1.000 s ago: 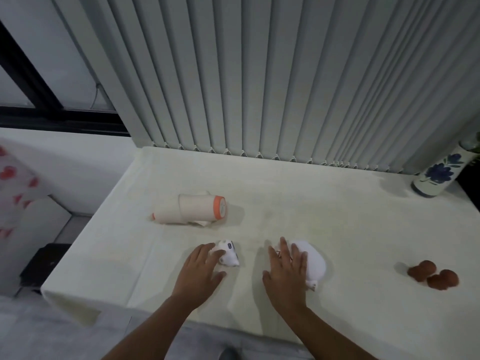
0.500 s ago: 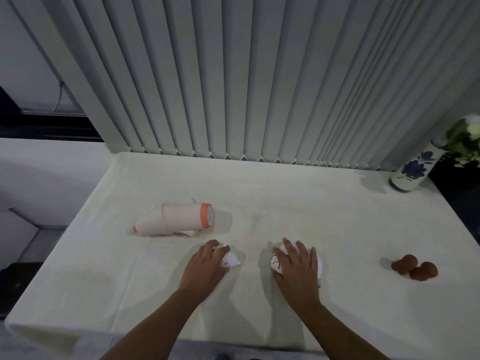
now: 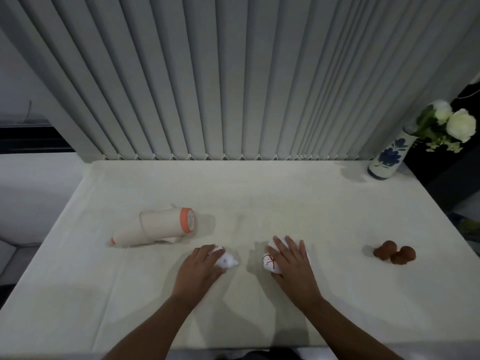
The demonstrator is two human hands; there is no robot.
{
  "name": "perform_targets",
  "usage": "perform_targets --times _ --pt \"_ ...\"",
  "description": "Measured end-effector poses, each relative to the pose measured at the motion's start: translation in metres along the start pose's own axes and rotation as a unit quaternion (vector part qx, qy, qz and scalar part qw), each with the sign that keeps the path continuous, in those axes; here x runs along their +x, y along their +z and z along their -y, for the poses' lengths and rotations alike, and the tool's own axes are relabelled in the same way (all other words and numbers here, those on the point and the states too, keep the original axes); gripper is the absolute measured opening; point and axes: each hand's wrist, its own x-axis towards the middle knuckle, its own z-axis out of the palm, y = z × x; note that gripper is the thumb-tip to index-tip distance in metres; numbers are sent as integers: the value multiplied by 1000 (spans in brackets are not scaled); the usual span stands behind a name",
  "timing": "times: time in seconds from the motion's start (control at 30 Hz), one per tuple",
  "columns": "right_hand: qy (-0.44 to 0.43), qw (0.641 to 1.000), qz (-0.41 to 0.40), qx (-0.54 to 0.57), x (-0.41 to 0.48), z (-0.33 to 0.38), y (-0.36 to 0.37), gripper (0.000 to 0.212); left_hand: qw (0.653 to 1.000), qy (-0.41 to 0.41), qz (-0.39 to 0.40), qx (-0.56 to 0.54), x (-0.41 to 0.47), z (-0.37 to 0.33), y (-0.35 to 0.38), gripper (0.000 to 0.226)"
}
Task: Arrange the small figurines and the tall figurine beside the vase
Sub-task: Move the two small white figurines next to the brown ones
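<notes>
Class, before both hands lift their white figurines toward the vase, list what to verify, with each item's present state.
1. Left hand covers its small white figurine: ok.
2. Right hand covers the marked white figurine: ok.
3. Fingers closed firmly underneath: cannot tell.
4. Vase upright at the far right corner: ok.
5. Tall figurine upright: not ok, lying down.
6. Brown figurines clear of the route: cannot tell.

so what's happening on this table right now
A person has a hand on each of two small white figurines near the front of the table: the left hand over one, the right hand over the other. Both figurines sit on the cloth, not lifted. The tall figurine lies on its side to the left. The vase with white flowers stands at the far right corner, and two brown figurines sit near the right edge.
</notes>
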Motion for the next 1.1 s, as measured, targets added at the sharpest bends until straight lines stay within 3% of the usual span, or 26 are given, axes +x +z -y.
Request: perform_targets --times 0.1,0.4,0.57,0.8,1.1 --pt "1 1000 11 28 4 -9 -6 43 1000 -8 3 11 11 -10 0 46" --pt "75 971 -39 222 4 -47 -43 48 1000 -6 -5 -8 57 -58 6 49" --pt "82 968 -32 236 4 -83 -67 41 999 -14 -13 -35 87 -92 17 52" --pt "118 962 58 240 3 -128 -89 13 996 -13 -6 -84 119 -134 35 49" --pt "97 964 114 220 -2 -158 -106 8 993 -17 59 -100 151 -180 48 65"
